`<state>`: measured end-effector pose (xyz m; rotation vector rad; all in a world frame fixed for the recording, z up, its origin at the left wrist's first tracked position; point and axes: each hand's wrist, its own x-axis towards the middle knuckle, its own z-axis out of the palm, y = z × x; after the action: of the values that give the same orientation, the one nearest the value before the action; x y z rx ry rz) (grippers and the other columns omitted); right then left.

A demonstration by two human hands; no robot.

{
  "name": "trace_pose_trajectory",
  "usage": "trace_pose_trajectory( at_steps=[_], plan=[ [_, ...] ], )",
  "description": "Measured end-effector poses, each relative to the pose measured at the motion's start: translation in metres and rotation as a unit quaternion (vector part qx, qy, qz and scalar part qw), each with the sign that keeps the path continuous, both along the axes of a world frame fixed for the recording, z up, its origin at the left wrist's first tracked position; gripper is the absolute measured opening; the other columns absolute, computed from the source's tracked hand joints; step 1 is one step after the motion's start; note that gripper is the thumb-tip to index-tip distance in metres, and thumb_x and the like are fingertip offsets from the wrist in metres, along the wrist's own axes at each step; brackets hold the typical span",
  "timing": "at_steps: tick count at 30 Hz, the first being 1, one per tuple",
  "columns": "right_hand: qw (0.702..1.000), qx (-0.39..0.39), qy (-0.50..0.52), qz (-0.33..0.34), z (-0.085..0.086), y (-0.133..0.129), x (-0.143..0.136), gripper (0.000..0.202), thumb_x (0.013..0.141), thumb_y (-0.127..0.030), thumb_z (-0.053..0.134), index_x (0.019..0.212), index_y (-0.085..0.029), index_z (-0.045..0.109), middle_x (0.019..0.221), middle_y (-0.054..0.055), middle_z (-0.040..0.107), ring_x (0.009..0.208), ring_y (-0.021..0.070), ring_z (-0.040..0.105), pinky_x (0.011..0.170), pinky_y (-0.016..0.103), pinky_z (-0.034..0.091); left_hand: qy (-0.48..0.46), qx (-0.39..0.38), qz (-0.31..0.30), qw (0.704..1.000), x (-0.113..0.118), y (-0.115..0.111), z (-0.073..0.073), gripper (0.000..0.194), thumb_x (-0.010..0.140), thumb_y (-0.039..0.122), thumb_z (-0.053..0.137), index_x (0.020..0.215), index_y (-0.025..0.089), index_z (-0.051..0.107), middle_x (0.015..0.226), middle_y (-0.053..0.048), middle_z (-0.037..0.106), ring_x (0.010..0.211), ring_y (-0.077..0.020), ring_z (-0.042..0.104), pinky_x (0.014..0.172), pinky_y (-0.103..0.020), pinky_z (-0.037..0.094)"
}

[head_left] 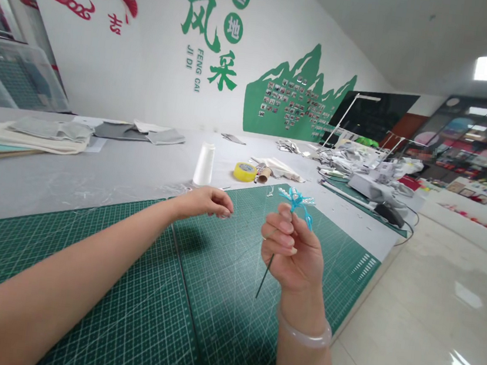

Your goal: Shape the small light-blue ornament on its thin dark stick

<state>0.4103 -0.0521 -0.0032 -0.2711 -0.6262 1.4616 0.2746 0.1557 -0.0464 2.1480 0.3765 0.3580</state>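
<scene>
A blue flower with pale beads (pixel 297 198) stands upright at the top of a thin dark stem, its blue petals spread and one strand hanging at the right. My right hand (pixel 293 248) pinches it just below the petals, and the stem slants down below the fingers. To the left, my left hand (pixel 208 203) hovers over the green cutting mat (pixel 235 252), fingers curled together at the tips. Whether something small or thin is between those fingertips is too small to tell. A gap separates the two hands.
Behind the hands are a white thread cone (pixel 204 164), a yellow tape roll (pixel 245 172) and a brown cardboard tube (pixel 264 175). Folded grey and cream cloths (pixel 45 135) lie back left. Sewing machines (pixel 370 183) and cables stand at the right beyond the mat.
</scene>
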Motion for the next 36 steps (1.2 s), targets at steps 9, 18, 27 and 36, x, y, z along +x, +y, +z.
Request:
trace_pose_trajectory(
  at_steps=[9, 18, 27, 36],
  plan=[
    [0.996, -0.056, -0.044, -0.060, 0.000, 0.002, 0.000, 0.012, 0.073, -0.023, 0.071, 0.077, -0.021, 0.060, 0.067, -0.004, 0.054, 0.052, 0.0033, 0.048, 0.040, 0.007, 0.043, 0.028, 0.026, 0.171, 0.985, -0.059, 0.045, 0.005, 0.022, 0.071, 0.035, 0.068, 0.086, 0.019, 0.072, 0.080, -0.003, 0.074, 0.078, -0.0197, 0.067, 0.077, -0.032, 0.050],
    [0.996, -0.072, -0.029, -0.032, -0.007, 0.012, 0.003, 0.015, 0.072, -0.016, 0.073, 0.084, -0.018, 0.063, 0.074, -0.002, 0.064, 0.059, 0.0036, 0.056, 0.047, 0.006, 0.047, 0.127, 0.192, 0.037, 0.972, -0.076, -0.002, 0.068, 0.011, 0.076, 0.024, 0.064, 0.087, 0.024, 0.067, 0.079, 0.004, 0.071, 0.073, -0.0142, 0.063, 0.066, -0.023, 0.042],
    [0.997, -0.076, -0.005, -0.022, -0.008, 0.011, 0.001, 0.010, 0.076, -0.013, 0.068, 0.083, -0.018, 0.063, 0.074, -0.002, 0.064, 0.060, 0.0045, 0.056, 0.047, 0.007, 0.048, 0.300, 0.283, 0.024, 0.911, -0.096, 0.006, 0.089, 0.015, 0.071, 0.017, 0.063, 0.082, 0.024, 0.070, 0.078, 0.001, 0.071, 0.069, -0.0158, 0.061, 0.059, -0.024, 0.037],
    [0.996, -0.081, -0.023, -0.039, -0.006, 0.010, 0.000, 0.012, 0.073, -0.015, 0.071, 0.080, -0.020, 0.064, 0.072, -0.003, 0.063, 0.058, 0.0039, 0.054, 0.046, 0.007, 0.046, 0.257, 0.268, 0.150, 0.917, -0.114, 0.058, 0.072, 0.012, 0.066, 0.028, 0.069, 0.077, 0.026, 0.072, 0.074, 0.001, 0.073, 0.072, -0.0206, 0.063, 0.068, -0.026, 0.039]
  ],
)
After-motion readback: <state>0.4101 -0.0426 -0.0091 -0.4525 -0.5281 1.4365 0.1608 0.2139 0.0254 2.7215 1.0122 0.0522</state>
